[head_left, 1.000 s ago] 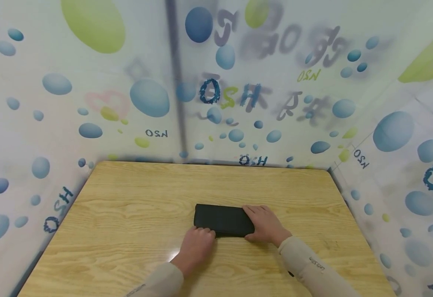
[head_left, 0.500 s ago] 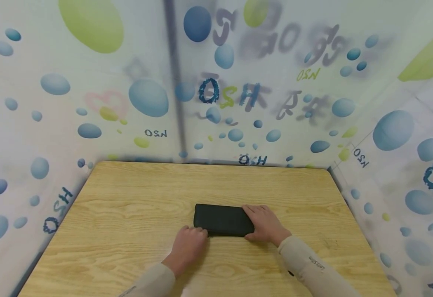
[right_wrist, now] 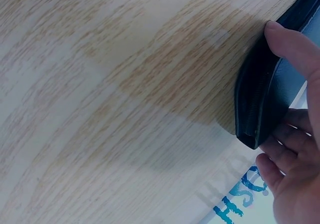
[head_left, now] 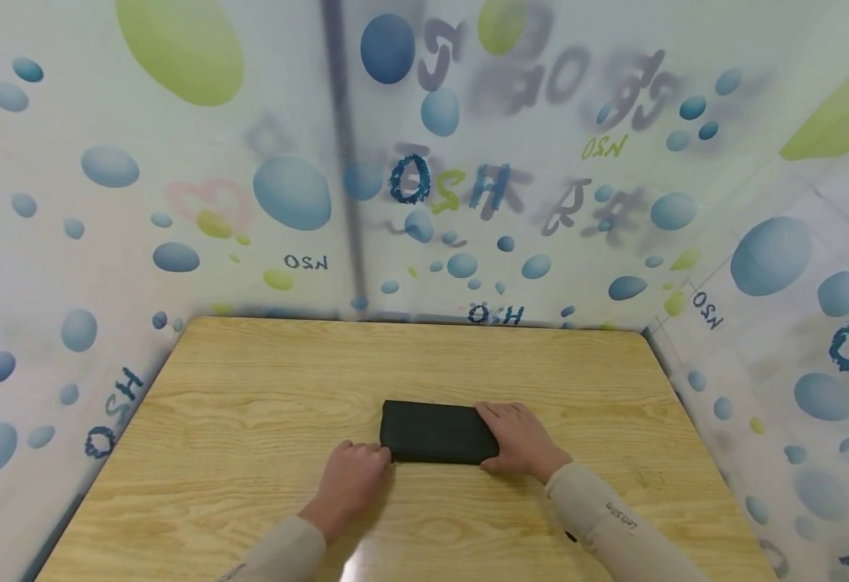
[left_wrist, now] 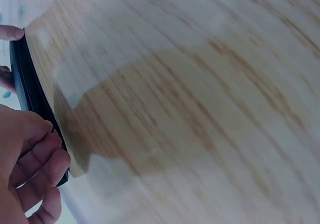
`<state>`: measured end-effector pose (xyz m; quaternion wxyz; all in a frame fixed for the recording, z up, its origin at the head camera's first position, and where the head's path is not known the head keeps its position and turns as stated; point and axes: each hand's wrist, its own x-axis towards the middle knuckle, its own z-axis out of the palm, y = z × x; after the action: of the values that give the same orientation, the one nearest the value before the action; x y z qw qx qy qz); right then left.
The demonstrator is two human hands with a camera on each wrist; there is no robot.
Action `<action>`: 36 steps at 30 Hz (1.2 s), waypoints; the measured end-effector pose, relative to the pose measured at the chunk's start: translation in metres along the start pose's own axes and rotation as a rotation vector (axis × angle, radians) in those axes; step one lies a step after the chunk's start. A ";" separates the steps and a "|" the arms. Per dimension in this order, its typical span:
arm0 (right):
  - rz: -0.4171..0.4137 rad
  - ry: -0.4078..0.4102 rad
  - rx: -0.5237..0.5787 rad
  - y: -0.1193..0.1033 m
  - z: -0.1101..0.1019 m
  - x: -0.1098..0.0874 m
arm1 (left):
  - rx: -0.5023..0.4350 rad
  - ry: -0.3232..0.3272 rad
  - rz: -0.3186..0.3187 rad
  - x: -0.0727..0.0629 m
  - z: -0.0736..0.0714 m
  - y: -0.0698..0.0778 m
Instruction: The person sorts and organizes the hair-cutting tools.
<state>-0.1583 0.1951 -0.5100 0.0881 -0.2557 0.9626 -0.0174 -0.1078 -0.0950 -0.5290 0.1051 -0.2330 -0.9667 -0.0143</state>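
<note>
A long black zip wallet (head_left: 435, 432) lies on the wooden table, its near edge toward me. My right hand (head_left: 522, 440) grips its right end, thumb on the near edge and fingers on the far side. Zipper teeth show along the wallet's end (right_wrist: 255, 101) in the right wrist view. My left hand (head_left: 355, 477) is at the wallet's near left corner, fingers curled and pinching at the zipped edge. In the left wrist view, the left hand's fingers (left_wrist: 40, 159) cover the spot they pinch, so the zipper pull itself is hidden.
The light wooden table (head_left: 264, 380) reaches back to a wall covering (head_left: 424, 275) printed with blue and green drops and letters. Similar patterned walls flank the table on both sides.
My left hand has slid left along the wallet's near edge, from nearer its middle to the left corner. The wallet and my right hand have stayed in place.
</note>
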 end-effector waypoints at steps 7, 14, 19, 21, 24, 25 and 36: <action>0.002 0.004 0.005 0.001 0.002 0.001 | 0.011 0.017 -0.006 -0.001 0.001 -0.004; -0.008 0.020 0.013 0.000 0.003 0.000 | 0.008 0.021 -0.014 -0.004 0.000 -0.009; -0.011 0.021 0.009 0.000 0.002 0.001 | 0.014 0.046 -0.028 -0.006 0.003 -0.015; -0.011 0.021 0.006 0.000 0.001 0.001 | 0.009 0.056 -0.031 -0.006 0.003 -0.017; -0.010 0.018 0.006 0.000 0.000 0.001 | 0.004 0.069 -0.026 -0.005 0.002 -0.020; -0.010 0.018 0.009 0.000 0.000 0.001 | 0.002 0.071 -0.027 -0.005 0.001 -0.021; -0.011 0.007 0.022 0.000 -0.001 0.001 | -0.063 0.066 -0.053 -0.003 0.002 -0.031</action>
<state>-0.1590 0.1946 -0.5096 0.0874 -0.2599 0.9612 -0.0292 -0.1199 -0.1241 -0.5312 0.1291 -0.2098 -0.9676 -0.0550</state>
